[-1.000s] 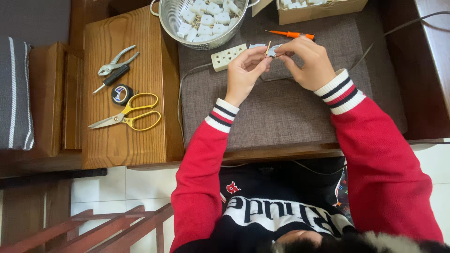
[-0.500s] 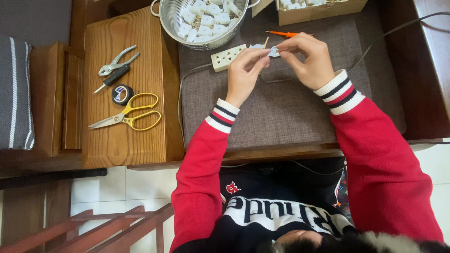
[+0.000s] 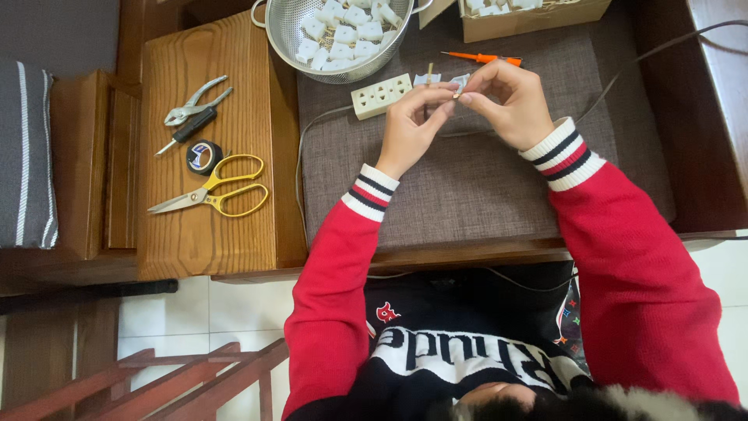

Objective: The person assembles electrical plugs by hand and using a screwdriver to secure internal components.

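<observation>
Holding: small white plug part point(image 3: 460, 84), pinched between fingertips of left hand point(image 3: 413, 125) and right hand point(image 3: 510, 105), raised just above grey cushion point(image 3: 467, 187).
Left hand: fingers curled, thumb and forefinger closed on the part's left side.
Right hand: fingers bent, thumb and forefinger gripping the part's right end.
Hidden: most of the part covered by fingertips; exact shape hard to make out.
Cut off: metal colander point(image 3: 335, 39) cropped at top edge, filled with small white plug pieces; cardboard box point(image 3: 538, 15) also cropped at top, contents barely visible.
Cut off, right: dark cable point(image 3: 662, 47) running out of frame.
Just beyond hands: white power strip point(image 3: 382, 95) lying on the cushion, its thin cord curving down the left edge; second white piece with brass pin point(image 3: 428, 76) partly masked by the left fingertips.
Near right hand: orange screwdriver point(image 3: 483, 58), lying flat, apart from the fingers.
Wooden board point(image 3: 202, 234), well apart to the left: pliers point(image 3: 195, 103), dark-handled screwdriver point(image 3: 187, 131), round tape measure point(image 3: 204, 156), yellow-handled scissors point(image 3: 214, 195).
Far left: grey striped fabric point(image 3: 27, 156), cropped.
Foreground: red sleeves with striped cuffs.
</observation>
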